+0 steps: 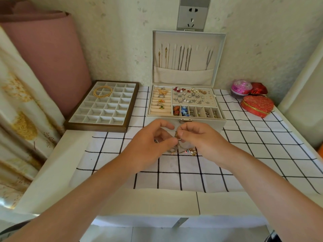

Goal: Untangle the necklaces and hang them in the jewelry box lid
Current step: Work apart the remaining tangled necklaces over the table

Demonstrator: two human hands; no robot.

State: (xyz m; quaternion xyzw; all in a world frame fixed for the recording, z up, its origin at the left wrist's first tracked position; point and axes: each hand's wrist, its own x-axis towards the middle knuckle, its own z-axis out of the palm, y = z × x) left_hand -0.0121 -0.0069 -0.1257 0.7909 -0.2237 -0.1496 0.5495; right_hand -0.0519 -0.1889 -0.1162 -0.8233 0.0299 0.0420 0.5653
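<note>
Just in front of the jewelry box (206, 125): left hand (148, 144) and right hand (201, 138) meet, both pinching the tangled necklaces (181, 151); loose ends trail on the cloth (244, 154). They look light, limp, fine, prone to kink. Hold close beside the tangle; tease, don't tug. Box lid (187, 76) stands open behind, a few hung chains (183, 57) inside.

Inside a home, at a small white table (52, 172) set in a wallpapered corner. Checked cloth (244, 145) on top, floral curtain (17, 110) to the left, rolled pink mat (49, 55) against the wall (122, 41), socket (193, 14) above an open jewelry box (183, 76). Divided tray (103, 105) and red heart-shaped box (257, 105) on either side of it.
</note>
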